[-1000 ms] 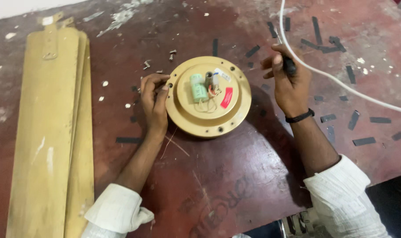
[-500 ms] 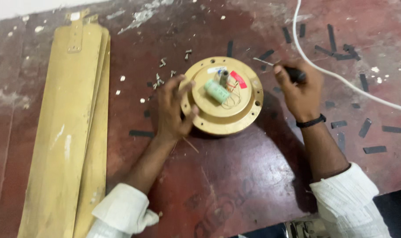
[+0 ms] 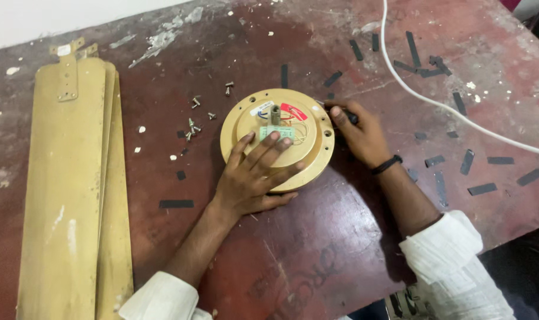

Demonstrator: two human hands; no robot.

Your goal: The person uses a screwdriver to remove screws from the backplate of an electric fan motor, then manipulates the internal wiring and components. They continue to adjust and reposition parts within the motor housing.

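The left hand (image 3: 252,181) lies with fingers spread flat on the round gold metal motor (image 3: 276,137), mid-worktop. The right hand (image 3: 359,131), fingers curled tight round a dark tool handle (image 3: 351,117), sits at the motor's right rim. Small screws (image 3: 193,123) and long gold blades (image 3: 68,195) lie left on the scuffed red worktop (image 3: 317,249).

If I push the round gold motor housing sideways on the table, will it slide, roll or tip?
The motor housing is a low, wide disc lying flat, so it would probably slide, not roll or tip. It looks like metal, so it is likely stiff and heavy for its size. The left hand presses on top and the right hand rests at its edge, which should keep it steady.
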